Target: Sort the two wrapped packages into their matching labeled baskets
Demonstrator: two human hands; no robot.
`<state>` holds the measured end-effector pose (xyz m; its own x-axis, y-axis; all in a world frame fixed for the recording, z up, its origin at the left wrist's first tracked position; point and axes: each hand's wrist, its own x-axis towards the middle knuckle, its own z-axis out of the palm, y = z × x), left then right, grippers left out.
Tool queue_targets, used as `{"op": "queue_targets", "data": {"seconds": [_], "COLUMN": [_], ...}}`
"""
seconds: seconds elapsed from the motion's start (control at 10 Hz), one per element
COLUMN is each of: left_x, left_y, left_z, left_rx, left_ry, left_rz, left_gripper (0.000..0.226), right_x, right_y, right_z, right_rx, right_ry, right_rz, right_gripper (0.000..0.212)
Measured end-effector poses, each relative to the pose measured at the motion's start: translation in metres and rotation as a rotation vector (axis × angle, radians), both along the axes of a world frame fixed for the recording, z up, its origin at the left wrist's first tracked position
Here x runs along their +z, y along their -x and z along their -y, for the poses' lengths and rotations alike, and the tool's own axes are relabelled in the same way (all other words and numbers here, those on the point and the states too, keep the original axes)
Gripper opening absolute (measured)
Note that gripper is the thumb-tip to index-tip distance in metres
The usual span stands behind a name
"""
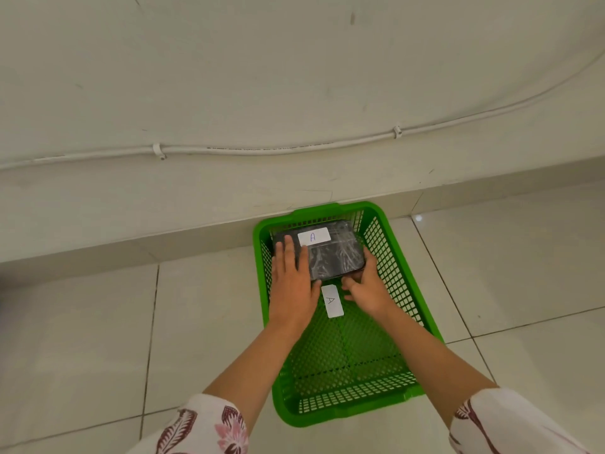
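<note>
white floral sleeves [209, 424], bare forearms

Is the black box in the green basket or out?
In. The black box sits inside the green basket, mesh walls around it, left hand flat on top, right hand holding its corner.

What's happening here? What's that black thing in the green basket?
A person reaches into a green basket on the tiled floor beside the wall. Both hands are on a black box with a white A label, at the basket's far end. The left hand lies flat on its lid, and the right hand grips its near right corner. A second A label lies on the basket's bottom between the hands.
</note>
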<state>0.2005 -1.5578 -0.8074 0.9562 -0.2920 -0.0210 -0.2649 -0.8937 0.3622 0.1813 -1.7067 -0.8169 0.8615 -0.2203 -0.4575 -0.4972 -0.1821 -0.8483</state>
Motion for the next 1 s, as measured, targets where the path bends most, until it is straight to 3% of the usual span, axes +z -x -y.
{"op": "queue_targets", "data": {"seconds": [0.2, 0.3, 0.4, 0.5, 0.6, 0.8, 1.0], "left_x": [-0.001, 0.001, 0.006, 0.003, -0.003, 0.004, 0.097], "left_y": [-0.009, -0.006, 0.004, 0.014, 0.017, 0.017, 0.055], "left_z": [-0.007, -0.012, -0.019, -0.028, -0.034, -0.036, -0.049], "left_rx": [-0.182, -0.205, -0.142, -0.075, -0.056, -0.066, -0.085], "left_ry": [-0.31, -0.377, -0.331, -0.259, -0.184, -0.101, -0.019], "left_rz": [0.127, 0.176, 0.2, 0.159, 0.108, 0.075, 0.008], "left_gripper": [0.071, 0.069, 0.072, 0.071, 0.067, 0.06, 0.061], "right_x": [0.008, 0.019, 0.025, 0.021, 0.013, 0.02, 0.108], "right_y": [-0.001, 0.003, 0.009, 0.021, 0.032, 0.033, 0.073], "right_z": [0.003, 0.012, 0.027, 0.041, 0.046, 0.044, 0.006], "right_rx": [0.091, 0.175, 0.141, 0.144, 0.172, 0.312, 0.396], "right_ry": [-0.079, 0.317, 0.843, 1.129, 0.903, 0.938, 0.914], "right_rz": [-0.078, 0.107, 0.337, 0.355, 0.332, 0.233, 0.224], "right_gripper": [0.082, 0.067, 0.042, 0.036, 0.04, 0.046, 0.045]}}
